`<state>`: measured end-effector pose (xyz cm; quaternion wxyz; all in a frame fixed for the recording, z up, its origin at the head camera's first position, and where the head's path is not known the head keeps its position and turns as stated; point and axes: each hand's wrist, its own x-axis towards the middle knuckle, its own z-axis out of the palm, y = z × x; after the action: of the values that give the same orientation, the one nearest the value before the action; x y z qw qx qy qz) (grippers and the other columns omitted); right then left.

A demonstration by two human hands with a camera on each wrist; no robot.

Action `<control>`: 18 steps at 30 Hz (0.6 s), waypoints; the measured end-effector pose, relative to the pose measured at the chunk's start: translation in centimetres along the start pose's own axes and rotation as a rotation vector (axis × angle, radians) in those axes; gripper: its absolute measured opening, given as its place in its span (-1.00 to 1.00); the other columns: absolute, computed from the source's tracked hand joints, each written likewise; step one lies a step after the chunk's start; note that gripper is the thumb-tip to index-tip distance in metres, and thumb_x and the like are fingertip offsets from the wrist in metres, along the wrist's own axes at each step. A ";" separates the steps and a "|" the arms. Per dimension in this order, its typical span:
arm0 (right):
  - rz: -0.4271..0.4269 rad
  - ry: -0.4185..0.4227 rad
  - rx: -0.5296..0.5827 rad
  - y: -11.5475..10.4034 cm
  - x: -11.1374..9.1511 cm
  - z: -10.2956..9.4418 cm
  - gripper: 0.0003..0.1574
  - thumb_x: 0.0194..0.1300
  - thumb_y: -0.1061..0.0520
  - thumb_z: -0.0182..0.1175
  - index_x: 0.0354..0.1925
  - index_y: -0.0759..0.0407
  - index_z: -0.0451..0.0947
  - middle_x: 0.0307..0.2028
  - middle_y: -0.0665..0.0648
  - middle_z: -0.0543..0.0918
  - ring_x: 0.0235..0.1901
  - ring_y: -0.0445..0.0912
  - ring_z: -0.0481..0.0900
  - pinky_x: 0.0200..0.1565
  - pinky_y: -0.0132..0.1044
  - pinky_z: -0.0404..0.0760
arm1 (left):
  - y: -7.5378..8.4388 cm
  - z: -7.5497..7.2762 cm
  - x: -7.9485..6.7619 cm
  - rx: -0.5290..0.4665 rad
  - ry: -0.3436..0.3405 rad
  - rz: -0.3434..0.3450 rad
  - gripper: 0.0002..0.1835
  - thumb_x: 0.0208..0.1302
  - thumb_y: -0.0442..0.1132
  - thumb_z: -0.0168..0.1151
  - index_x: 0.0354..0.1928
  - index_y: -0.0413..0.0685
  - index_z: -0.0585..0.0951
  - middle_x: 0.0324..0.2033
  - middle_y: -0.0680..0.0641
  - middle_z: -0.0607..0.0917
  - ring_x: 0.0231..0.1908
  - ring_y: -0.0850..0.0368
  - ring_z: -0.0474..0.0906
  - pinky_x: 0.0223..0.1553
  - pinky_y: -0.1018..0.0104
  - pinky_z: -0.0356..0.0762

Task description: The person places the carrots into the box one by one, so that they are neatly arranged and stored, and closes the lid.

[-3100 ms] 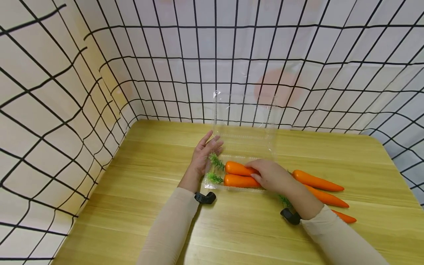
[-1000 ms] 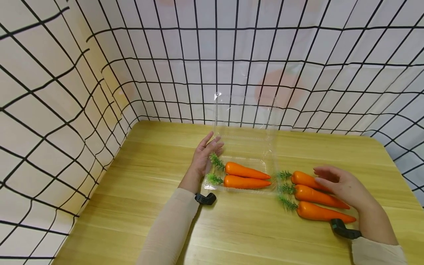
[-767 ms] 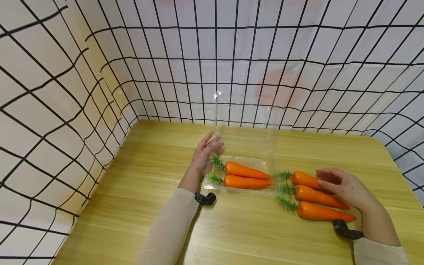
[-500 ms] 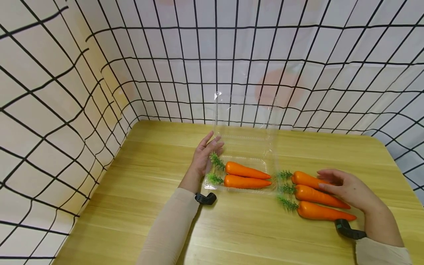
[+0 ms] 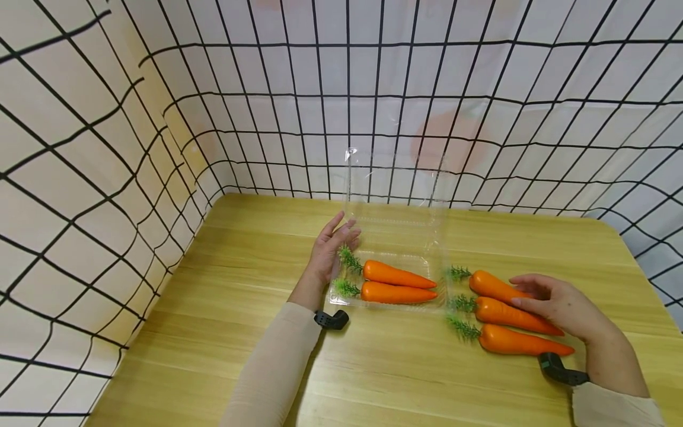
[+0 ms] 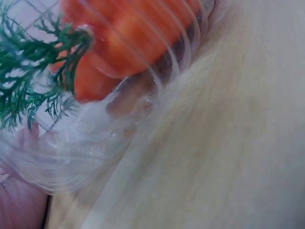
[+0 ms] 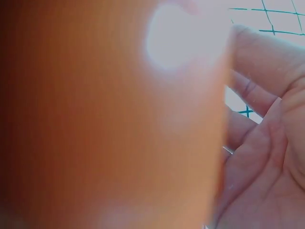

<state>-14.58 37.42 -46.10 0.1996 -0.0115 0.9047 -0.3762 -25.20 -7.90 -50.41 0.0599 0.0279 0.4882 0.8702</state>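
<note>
A clear plastic clamshell box (image 5: 427, 259) lies with its lid raised, and two orange carrots (image 5: 397, 274) with green tops rest side by side in its base. My left hand (image 5: 325, 252) rests against the box's left wall, fingers extended. On the right, three more carrots lie in a row on the table. My right hand (image 5: 560, 305) pinches the farthest of these carrots (image 5: 491, 286) between thumb and fingers; its tapered end is hidden by the hand. In the right wrist view a blurred orange carrot (image 7: 114, 119) fills most of the frame.
The other two right-hand carrots, the middle carrot (image 5: 514, 314) and nearest carrot (image 5: 523, 342), lie close below the gripped one. A black wire grid (image 5: 304, 118) with pale sheeting behind it stands along the back and sides of the wooden table (image 5: 240, 267).
My right hand has gone from the carrots in the box to the row on the right. The farthest carrot's leafy end has just shifted slightly upward in view. My left hand stays put.
</note>
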 end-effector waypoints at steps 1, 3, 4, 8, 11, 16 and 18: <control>-0.002 0.008 -0.006 -0.1 0.0 0.0 -0.18 0.47 -0.19 0.20 0.45 0.28 0.33 0.29 0.41 0.52 -0.17 -0.50 0.52 -0.19 -0.43 0.62 | 0.0 0.0 0.0 -0.003 -0.001 -0.001 -0.40 0.56 -0.35 0.01 0.57 -0.01 0.21 0.48 -0.28 0.37 0.05 0.21 0.68 0.42 -0.05 0.43; -0.011 0.030 -0.017 -0.3 -0.1 -0.1 -0.19 0.46 -0.18 0.22 0.43 0.27 0.35 0.25 0.38 0.56 -0.18 -0.51 0.51 -0.20 -0.44 0.61 | 0.0 0.0 0.0 -0.014 -0.001 -0.003 -0.39 0.56 -0.35 0.01 0.58 -0.01 0.21 0.48 -0.28 0.37 0.04 0.21 0.68 0.42 -0.05 0.42; -0.018 0.043 -0.026 -0.5 -0.2 -0.1 -0.19 0.45 -0.19 0.22 0.42 0.26 0.36 0.24 0.37 0.57 -0.18 -0.52 0.50 -0.20 -0.44 0.61 | 0.0 0.0 0.0 -0.020 -0.002 -0.005 -0.39 0.56 -0.35 0.02 0.58 -0.01 0.20 0.49 -0.28 0.36 0.04 0.21 0.68 0.42 -0.05 0.42; -0.050 0.092 -0.054 -1.0 -0.5 -0.4 -0.21 0.45 -0.19 0.23 0.41 0.23 0.37 0.19 0.26 0.60 -0.17 -0.54 0.47 -0.21 -0.47 0.58 | 0.1 0.0 0.0 -0.019 -0.005 -0.002 -0.38 0.57 -0.35 0.00 0.59 -0.06 0.16 0.49 -0.30 0.34 0.02 0.22 0.68 0.43 -0.07 0.40; -0.071 0.147 -0.077 -1.3 -0.8 -0.6 -0.24 0.44 -0.21 0.23 0.39 0.18 0.41 0.10 0.01 0.62 -0.19 -0.53 0.46 -0.23 -0.49 0.55 | 0.1 0.0 0.1 0.004 -0.008 0.011 -0.38 0.57 -0.36 -0.01 0.59 -0.10 0.14 0.50 -0.32 0.33 0.00 0.23 0.69 0.43 -0.09 0.40; -0.111 0.248 -0.053 -1.8 -1.4 -0.8 -0.32 0.44 -0.17 0.25 0.33 0.18 0.45 -0.12 -0.43 0.54 -0.22 -0.48 0.48 -0.27 -0.49 0.55 | 0.1 0.1 0.0 0.015 -0.004 0.018 -0.39 0.57 -0.37 -0.02 0.59 -0.10 0.16 0.49 -0.32 0.33 -0.03 0.26 0.70 0.40 -0.05 0.44; -0.128 0.282 -0.036 -1.9 -1.6 -0.8 -0.34 0.44 -0.15 0.26 0.33 0.18 0.45 -0.15 -0.51 0.51 -0.23 -0.50 0.50 -0.28 -0.52 0.56 | 0.1 0.1 0.0 0.013 -0.003 0.018 -0.39 0.57 -0.38 -0.03 0.58 -0.09 0.17 0.49 -0.31 0.34 -0.03 0.27 0.70 0.38 -0.01 0.46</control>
<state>-13.65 36.85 -43.71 0.0459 -0.0199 0.9278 -0.3698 -25.21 -7.87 -50.26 0.0527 0.0339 0.4933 0.8676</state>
